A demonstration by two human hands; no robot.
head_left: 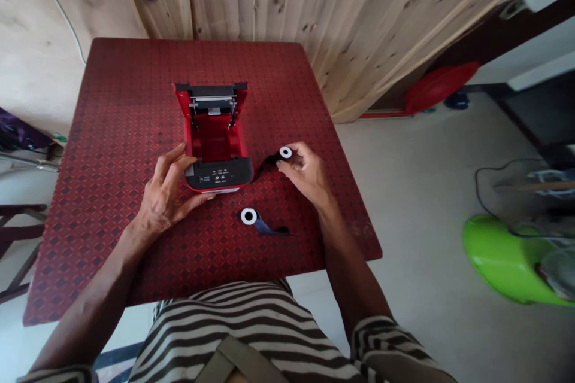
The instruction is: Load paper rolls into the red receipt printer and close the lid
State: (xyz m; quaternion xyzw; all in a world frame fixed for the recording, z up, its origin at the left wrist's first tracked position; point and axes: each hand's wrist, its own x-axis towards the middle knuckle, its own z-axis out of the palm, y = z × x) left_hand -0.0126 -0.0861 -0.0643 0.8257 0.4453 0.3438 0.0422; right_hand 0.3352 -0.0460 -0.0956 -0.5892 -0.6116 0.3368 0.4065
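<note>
A small red and black receipt printer (220, 172) stands on the table with its lid (212, 97) tilted up, baring a hollow red compartment. My left hand (162, 196) grips its front left corner, fingers on the side and top edge, thumb along the front. To the right of the printer, my right hand (308, 172) pinches a small roll (285, 152) with a white ring-shaped end. A dark strip (268, 161) trails from that roll toward the printer's side. Another such roll (248, 216) lies in front of the printer, its dark blue tail (268, 228) stretched to the right.
The table (135, 90) has a red patterned top and stands against a wooden plank wall (251, 0). On the floor to the right are a bright green plastic object (494, 257) and a dark cable (478, 191). Part of a dark wooden chair (20, 233) shows at left.
</note>
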